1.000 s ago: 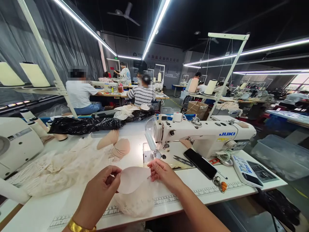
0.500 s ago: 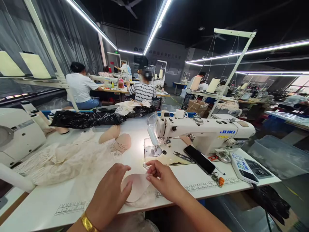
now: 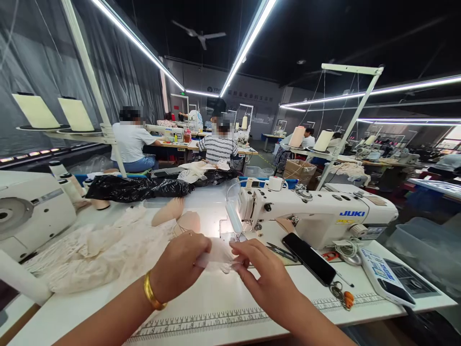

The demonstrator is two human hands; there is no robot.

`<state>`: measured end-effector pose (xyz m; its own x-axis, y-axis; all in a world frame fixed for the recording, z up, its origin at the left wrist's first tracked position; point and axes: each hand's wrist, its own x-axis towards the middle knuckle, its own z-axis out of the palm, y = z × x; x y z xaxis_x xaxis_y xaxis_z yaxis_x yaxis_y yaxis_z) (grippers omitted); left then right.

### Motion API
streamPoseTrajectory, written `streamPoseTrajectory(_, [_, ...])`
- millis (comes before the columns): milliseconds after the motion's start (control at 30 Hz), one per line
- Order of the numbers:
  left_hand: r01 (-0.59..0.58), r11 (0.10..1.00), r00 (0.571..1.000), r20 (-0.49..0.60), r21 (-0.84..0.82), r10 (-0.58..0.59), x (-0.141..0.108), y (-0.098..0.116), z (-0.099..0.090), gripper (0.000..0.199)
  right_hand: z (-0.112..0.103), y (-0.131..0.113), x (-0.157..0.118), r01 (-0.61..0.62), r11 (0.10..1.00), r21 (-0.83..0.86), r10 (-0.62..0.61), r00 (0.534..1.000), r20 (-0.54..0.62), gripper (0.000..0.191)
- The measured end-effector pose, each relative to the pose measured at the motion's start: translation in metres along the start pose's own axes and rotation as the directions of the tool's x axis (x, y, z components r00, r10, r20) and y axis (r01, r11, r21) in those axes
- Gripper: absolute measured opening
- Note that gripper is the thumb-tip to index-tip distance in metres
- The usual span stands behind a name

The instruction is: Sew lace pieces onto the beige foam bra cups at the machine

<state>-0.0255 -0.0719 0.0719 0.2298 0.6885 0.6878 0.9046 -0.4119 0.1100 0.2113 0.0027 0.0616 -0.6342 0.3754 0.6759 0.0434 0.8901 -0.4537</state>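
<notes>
In the head view, my landmark is the white sewing machine (image 3: 313, 211). The thin, pale piece (image 3: 219, 254) is held up off the table (image 3: 205, 298), just in front of the machine's needle end and near its small lamp (image 3: 234, 218). My left hand (image 3: 182, 264) has its fingers curled closed on the edge farther from the machine's body; the thumb is mostly hidden, so I can't tell how firm that grip is. My right hand (image 3: 268, 276) is bent, with a narrow gap between thumb and forefinger, and the opposite edge appears pinched at their tips.

Left of the machine lie stacked beige pads (image 3: 189, 222) and a heap of cream lace fabric (image 3: 90, 254). On its near side are dark snips (image 3: 283, 252) and a phone (image 3: 309, 259), both to the right of the piece.

To handle it well, I'd pull equally from both edges, just enough to take out the slack, since such thin stuff probably stretches or creases easily. I'd pinch only at the rim, line the edge up by the lamp's light, and let no lace get caught underneath. I'd also hold my fingertips clear of the machine's needle area, whose exact needle position I can't make out
</notes>
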Motion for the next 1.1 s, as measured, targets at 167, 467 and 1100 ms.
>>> streamPoseTrajectory(167, [-0.247, 0.951, 0.950, 0.240, 0.186, 0.200, -0.016, -0.005, 0.013, 0.018, 0.029, 0.050, -0.008, 0.272, 0.893, -0.360, -0.218, 0.958, 0.185, 0.029])
streamPoseTrajectory(467, [-0.332, 0.942, 0.855, 0.435, 0.041, 0.282, 0.013, -0.014, 0.080, 0.026, 0.029, 0.114, -0.017, 0.488, 0.752, -0.444, -0.328, 0.861, 0.390, 0.024])
streamPoseTrajectory(1100, [-0.177, 0.983, 0.937, 0.299, -0.038, 0.180, 0.003, -0.020, 0.117, 0.021, 0.006, 0.117, -0.019, 0.137, 0.950, -0.282, -0.024, 0.929, 0.369, 0.022])
